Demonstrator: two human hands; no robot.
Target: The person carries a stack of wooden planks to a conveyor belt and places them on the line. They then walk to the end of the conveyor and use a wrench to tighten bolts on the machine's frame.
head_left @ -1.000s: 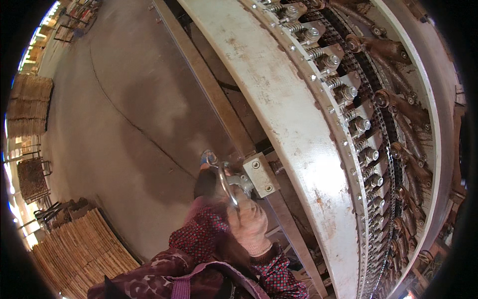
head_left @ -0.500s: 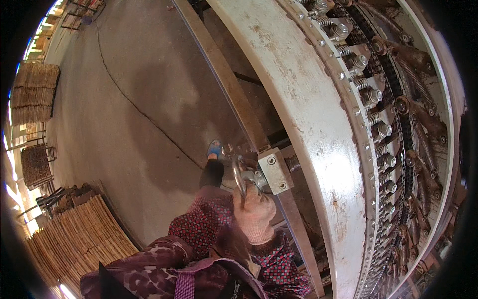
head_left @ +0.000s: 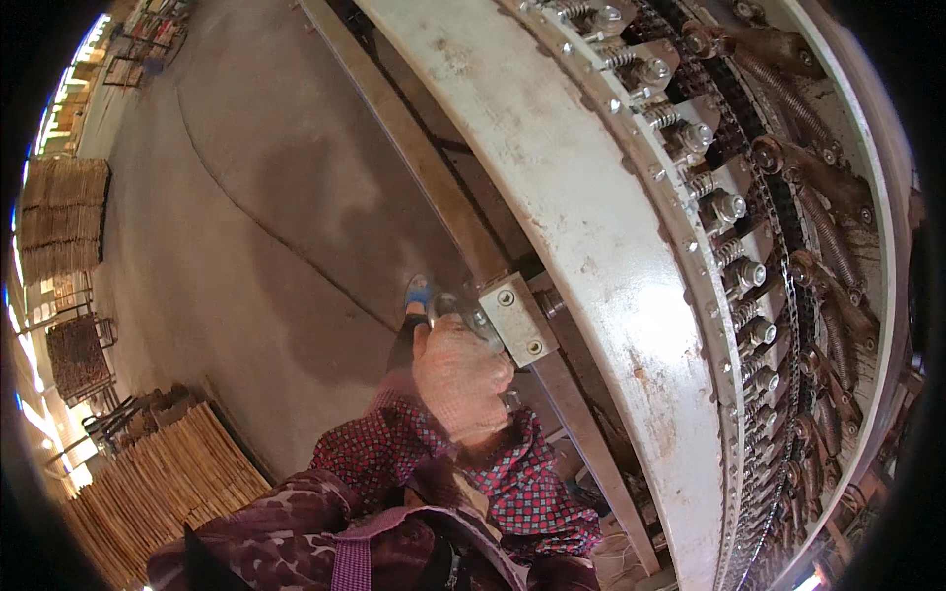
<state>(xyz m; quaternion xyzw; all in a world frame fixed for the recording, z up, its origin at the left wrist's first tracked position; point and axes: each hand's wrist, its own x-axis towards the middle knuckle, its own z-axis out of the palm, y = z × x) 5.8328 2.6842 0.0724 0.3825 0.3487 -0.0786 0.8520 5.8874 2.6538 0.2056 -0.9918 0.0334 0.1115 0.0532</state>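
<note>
My right hand (head_left: 461, 379), in a pale glove, is closed over a metal handwheel (head_left: 448, 304) and hides most of it. The wheel sits beside a light metal block (head_left: 518, 320) with two bolt holes, mounted on a long steel rail (head_left: 426, 167). A checked sleeve (head_left: 537, 478) runs down from the gloved wrist. My left arm's checked sleeve (head_left: 365, 438) reaches toward the same place, but the left hand is hidden, so its fingers cannot be made out.
Right of the rail curves a large off-white machine guard (head_left: 581, 187), with rows of bolts, springs (head_left: 724, 251) and chain behind it. A blue shoe (head_left: 418, 291) stands on the floor. A cable (head_left: 296, 251) crosses it. Stacks of thin brown strips (head_left: 168, 483) stand at left.
My right hand has shifted left and swung over the handwheel, covering its ring, which showed plainly before. The whole view has also turned slightly, moving the block and guard left.
</note>
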